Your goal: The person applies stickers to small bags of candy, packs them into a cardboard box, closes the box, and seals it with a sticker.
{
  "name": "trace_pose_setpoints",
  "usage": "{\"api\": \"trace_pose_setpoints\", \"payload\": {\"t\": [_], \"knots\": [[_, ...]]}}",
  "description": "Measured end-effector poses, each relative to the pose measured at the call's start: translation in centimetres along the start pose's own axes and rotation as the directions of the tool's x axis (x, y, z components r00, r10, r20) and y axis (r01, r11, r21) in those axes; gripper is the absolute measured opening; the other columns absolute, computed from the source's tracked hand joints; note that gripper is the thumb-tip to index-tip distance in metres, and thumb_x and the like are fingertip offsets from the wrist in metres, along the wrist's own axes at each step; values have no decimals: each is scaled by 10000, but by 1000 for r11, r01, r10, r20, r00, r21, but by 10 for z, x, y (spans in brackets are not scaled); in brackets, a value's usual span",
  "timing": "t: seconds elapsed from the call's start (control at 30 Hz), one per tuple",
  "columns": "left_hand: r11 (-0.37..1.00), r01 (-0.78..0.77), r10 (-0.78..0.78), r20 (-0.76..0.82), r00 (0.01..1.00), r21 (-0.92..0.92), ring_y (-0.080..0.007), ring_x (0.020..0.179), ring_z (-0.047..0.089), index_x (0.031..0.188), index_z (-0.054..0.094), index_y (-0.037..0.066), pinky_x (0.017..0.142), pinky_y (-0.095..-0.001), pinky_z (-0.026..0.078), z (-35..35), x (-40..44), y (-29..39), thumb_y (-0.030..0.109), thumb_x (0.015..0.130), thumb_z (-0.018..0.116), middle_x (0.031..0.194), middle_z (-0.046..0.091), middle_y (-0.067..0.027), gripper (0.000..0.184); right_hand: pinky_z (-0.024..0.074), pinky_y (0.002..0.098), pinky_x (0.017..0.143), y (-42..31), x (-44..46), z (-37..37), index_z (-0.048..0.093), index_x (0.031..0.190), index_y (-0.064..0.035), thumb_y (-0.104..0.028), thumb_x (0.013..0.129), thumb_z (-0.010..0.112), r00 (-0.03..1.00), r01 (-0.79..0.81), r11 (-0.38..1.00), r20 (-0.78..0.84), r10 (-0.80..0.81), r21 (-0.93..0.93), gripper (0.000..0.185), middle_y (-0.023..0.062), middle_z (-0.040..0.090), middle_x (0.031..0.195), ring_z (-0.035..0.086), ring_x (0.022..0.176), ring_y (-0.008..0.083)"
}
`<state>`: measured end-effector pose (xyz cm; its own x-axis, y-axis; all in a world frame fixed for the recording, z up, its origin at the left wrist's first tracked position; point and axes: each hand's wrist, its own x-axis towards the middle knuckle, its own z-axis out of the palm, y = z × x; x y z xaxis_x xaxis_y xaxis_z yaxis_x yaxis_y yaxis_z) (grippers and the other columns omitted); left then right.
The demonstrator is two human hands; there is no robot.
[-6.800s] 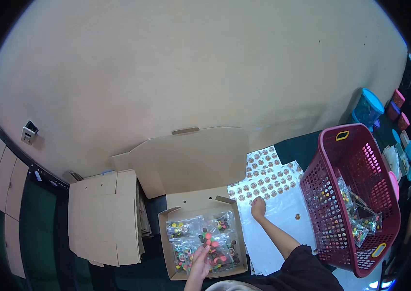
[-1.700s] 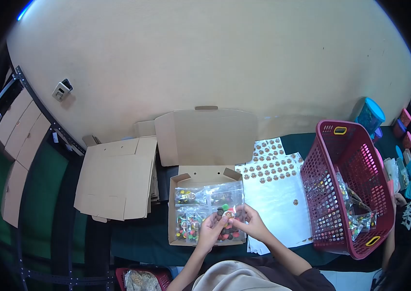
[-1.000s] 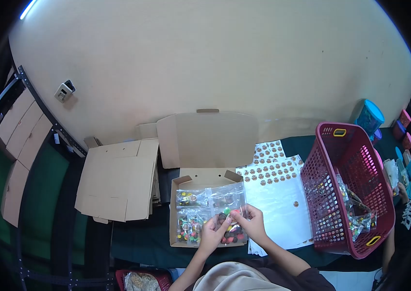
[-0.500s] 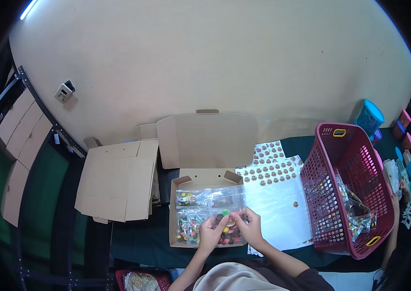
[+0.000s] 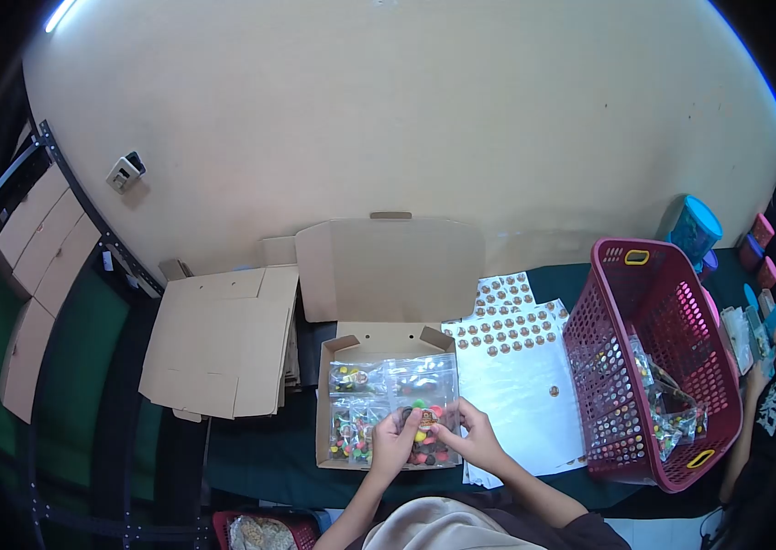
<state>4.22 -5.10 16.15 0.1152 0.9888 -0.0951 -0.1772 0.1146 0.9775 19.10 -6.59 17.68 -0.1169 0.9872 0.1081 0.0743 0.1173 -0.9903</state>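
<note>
Over the right part of an open cardboard box (image 5: 324, 431), a clear plastic bag of coloured candies (image 5: 431, 451) is between my two hands. My left hand (image 5: 392, 445) grips the bag's left side, thumb on the front. My right hand (image 5: 479, 440) pinches its right side. A small round sticker (image 5: 426, 418) shows on the bag between the thumbs. Other clear bags of coloured pieces (image 5: 351, 429) lie inside the box. Beside the box on the right are white sheets (image 5: 521, 403) with rows of round stickers.
A tall maroon basket (image 5: 599, 367) holding bags stands right of the sheets. Flattened cardboard boxes (image 5: 214, 348) are stacked at the left. Teal-lidded tubs (image 5: 698, 225) sit behind the basket. At the far right, another person's arm (image 5: 750, 422) reaches toward small items. A second basket (image 5: 303, 530) is below the table.
Earlier my right hand was at the sticker sheets; now both hands are on the bag over the box. Most recently my thumbs have shifted slightly around the sticker, and the view has moved a little.
</note>
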Motion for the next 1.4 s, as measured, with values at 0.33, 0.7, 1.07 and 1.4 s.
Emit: {"api": "trace_pose_setpoints", "payload": {"t": [0.33,0.7,1.07,1.4], "knots": [[992,-123,123,129,984,-5,-15,559,502,975,574,-7,464,-153,390,3,-5,-12,214,858,551,743,595,-7,251,435,177,523,3,4,-1,525,759,-30,-147,785,645,985,-118,973,-101,140,199,169,8,576,671,549,634,37],[985,-147,139,-89,986,-85,-69,718,548,916,574,-2,637,-197,447,-20,14,15,171,877,510,800,602,-41,189,434,176,499,9,2,4,518,737,-34,-166,757,679,979,-201,942,38,199,268,209,8,569,671,542,581,43],[954,-299,286,-250,925,-14,-54,654,504,842,575,1,607,-200,425,-18,23,20,190,889,499,739,569,-22,209,428,227,509,6,15,10,481,812,-16,-224,706,714,995,-4,993,94,15,-116,330,52,559,646,539,574,87],[563,-625,592,265,761,541,-284,735,561,817,586,-6,700,-344,450,-20,25,27,9,760,553,788,578,-114,68,347,354,748,-21,44,-5,536,811,-53,-197,662,685,845,514,580,257,-469,-632,255,81,540,804,524,755,240]]}}
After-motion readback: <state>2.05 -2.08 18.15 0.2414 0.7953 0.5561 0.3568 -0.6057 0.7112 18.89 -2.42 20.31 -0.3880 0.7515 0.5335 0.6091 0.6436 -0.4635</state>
